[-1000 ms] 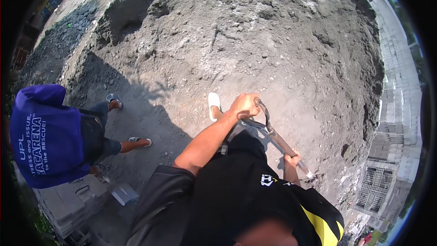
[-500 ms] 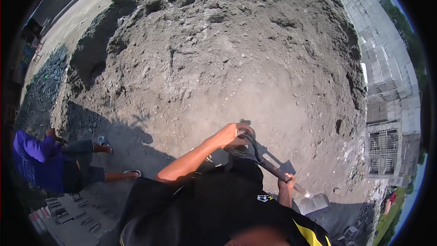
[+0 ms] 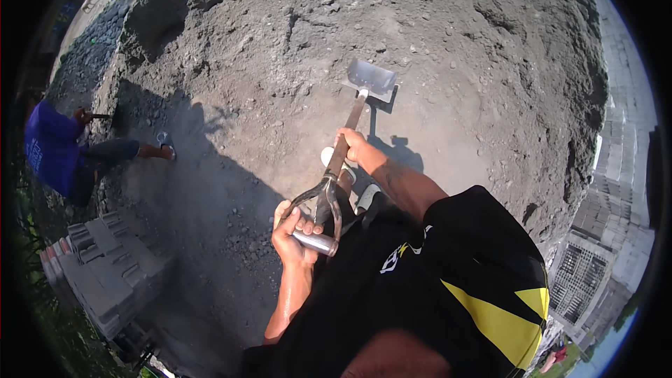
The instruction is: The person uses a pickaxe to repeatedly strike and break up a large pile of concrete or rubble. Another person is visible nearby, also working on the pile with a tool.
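A shovel with a D-shaped grip points away from me, and its flat metal blade looks bare over the grey ground. My left hand is wrapped round the crossbar of the D-grip, close to my body. Partway up the shaft, my right hand is closed round the wood. The blade's shadow falls just beside it on the right, so it seems to hang a little above the soil. Ahead lies a large mound of grey sandy soil.
To the left stands a co-worker in a purple top, holding a thin handle. Grey blocks are stacked at the lower left. Stacked blocks and a slotted grey panel line the right. Dark gravel lies at the far left.
The shovel has swung from low on my right to straight ahead, its blade now far out toward the mound. Both hands kept their hold. My view has turned, and the co-worker has shifted stance.
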A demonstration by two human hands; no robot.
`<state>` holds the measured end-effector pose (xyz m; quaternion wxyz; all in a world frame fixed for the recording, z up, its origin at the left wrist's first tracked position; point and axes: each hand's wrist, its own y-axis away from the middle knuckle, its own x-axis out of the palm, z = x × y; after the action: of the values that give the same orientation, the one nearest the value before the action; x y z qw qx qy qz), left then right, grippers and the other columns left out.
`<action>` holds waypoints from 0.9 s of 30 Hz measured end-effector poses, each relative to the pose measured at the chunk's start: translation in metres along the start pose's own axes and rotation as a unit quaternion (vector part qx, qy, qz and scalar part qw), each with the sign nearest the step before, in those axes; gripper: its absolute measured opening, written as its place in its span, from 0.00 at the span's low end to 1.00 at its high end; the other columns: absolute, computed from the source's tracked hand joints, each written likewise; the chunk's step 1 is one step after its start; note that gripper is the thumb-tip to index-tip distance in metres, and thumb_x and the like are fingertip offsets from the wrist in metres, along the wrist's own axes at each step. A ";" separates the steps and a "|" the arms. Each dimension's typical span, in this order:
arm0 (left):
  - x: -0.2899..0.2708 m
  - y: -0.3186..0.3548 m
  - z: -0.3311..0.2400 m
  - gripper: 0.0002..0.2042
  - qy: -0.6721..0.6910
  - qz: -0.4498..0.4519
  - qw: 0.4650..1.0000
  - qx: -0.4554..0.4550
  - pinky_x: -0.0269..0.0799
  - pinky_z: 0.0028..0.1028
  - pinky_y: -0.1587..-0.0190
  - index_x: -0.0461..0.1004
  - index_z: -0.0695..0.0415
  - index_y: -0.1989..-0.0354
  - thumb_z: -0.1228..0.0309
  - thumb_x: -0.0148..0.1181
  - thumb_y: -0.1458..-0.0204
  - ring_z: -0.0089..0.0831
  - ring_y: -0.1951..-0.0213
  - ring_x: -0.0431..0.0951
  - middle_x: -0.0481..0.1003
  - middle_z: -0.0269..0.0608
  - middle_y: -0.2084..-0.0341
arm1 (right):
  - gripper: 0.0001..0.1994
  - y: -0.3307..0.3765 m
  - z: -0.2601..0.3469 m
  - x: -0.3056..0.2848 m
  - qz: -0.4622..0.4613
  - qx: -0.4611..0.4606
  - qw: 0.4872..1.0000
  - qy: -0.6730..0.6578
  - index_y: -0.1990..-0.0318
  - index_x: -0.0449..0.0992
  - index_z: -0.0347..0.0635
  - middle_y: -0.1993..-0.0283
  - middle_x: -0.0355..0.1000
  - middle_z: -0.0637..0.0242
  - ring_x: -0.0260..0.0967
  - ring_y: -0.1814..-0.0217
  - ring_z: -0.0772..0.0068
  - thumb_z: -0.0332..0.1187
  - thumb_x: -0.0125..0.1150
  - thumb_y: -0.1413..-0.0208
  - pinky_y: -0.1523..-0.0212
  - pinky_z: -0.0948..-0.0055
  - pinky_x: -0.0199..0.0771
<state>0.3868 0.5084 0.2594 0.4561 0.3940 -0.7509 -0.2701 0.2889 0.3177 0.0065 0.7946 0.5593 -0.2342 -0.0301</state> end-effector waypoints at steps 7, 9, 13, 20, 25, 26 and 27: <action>0.074 -0.214 0.064 0.15 0.127 0.018 0.988 0.083 0.60 0.25 0.83 0.60 0.54 0.60 0.81 0.46 0.57 0.23 0.86 0.60 0.58 0.32 0.87 | 0.15 0.010 0.068 0.064 0.097 -0.099 0.895 0.424 0.64 0.69 0.37 0.67 0.70 0.61 0.69 0.66 0.72 0.42 0.50 0.46 0.68 0.70 0.71; 0.121 -0.236 0.067 0.16 0.114 0.021 0.992 0.049 0.59 0.25 0.84 0.60 0.56 0.59 0.81 0.47 0.59 0.24 0.86 0.60 0.60 0.34 0.86 | 0.20 -0.011 0.100 0.029 0.086 -0.277 0.791 0.538 0.56 0.67 0.37 0.58 0.69 0.56 0.64 0.51 0.63 0.46 0.45 0.45 0.50 0.63 0.63; 0.166 -0.250 0.061 0.09 0.112 0.017 0.986 0.126 0.66 0.24 0.69 0.65 0.60 0.67 0.78 0.50 0.59 0.29 0.73 0.69 0.67 0.38 0.77 | 0.20 0.090 0.140 0.085 0.153 -0.365 0.607 0.689 0.56 0.69 0.37 0.51 0.64 0.44 0.52 0.41 0.47 0.44 0.42 0.44 0.42 0.63 0.51; 0.253 -0.322 0.056 0.09 0.083 -0.042 0.974 0.206 0.66 0.24 0.74 0.67 0.61 0.67 0.79 0.48 0.60 0.29 0.75 0.68 0.67 0.39 0.76 | 0.17 0.067 0.234 0.147 0.154 -0.343 0.629 0.680 0.65 0.72 0.41 0.77 0.70 0.53 0.70 0.67 0.53 0.45 0.43 0.46 0.64 0.62 0.68; 0.185 -0.397 0.026 0.06 0.042 -0.098 0.988 0.113 0.66 0.28 0.77 0.69 0.64 0.76 0.82 0.45 0.62 0.29 0.81 0.68 0.68 0.40 0.82 | 0.21 -0.042 0.161 0.154 0.142 -0.431 0.509 0.731 0.63 0.72 0.42 0.70 0.72 0.51 0.68 0.63 0.47 0.47 0.34 0.44 0.45 0.50 0.50; 0.183 -0.393 0.026 0.05 -0.006 -0.118 0.990 0.081 0.68 0.28 0.76 0.69 0.65 0.78 0.81 0.46 0.61 0.30 0.79 0.71 0.69 0.41 0.81 | 0.22 -0.060 0.158 0.142 0.121 -0.380 0.507 0.764 0.59 0.70 0.43 0.64 0.71 0.51 0.67 0.58 0.49 0.47 0.33 0.43 0.42 0.46 0.42; 0.183 -0.390 0.027 0.05 -0.008 -0.120 0.989 0.081 0.68 0.28 0.76 0.69 0.65 0.78 0.81 0.46 0.61 0.30 0.79 0.71 0.69 0.41 0.81 | 0.22 -0.061 0.151 0.140 0.123 -0.379 0.509 0.763 0.59 0.70 0.43 0.64 0.71 0.51 0.67 0.58 0.49 0.47 0.33 0.43 0.42 0.46 0.42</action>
<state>0.4470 0.1439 0.0358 0.3809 0.5149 -0.7211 -0.2642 0.3652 0.1194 0.0388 0.7988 -0.0224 0.4301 0.4201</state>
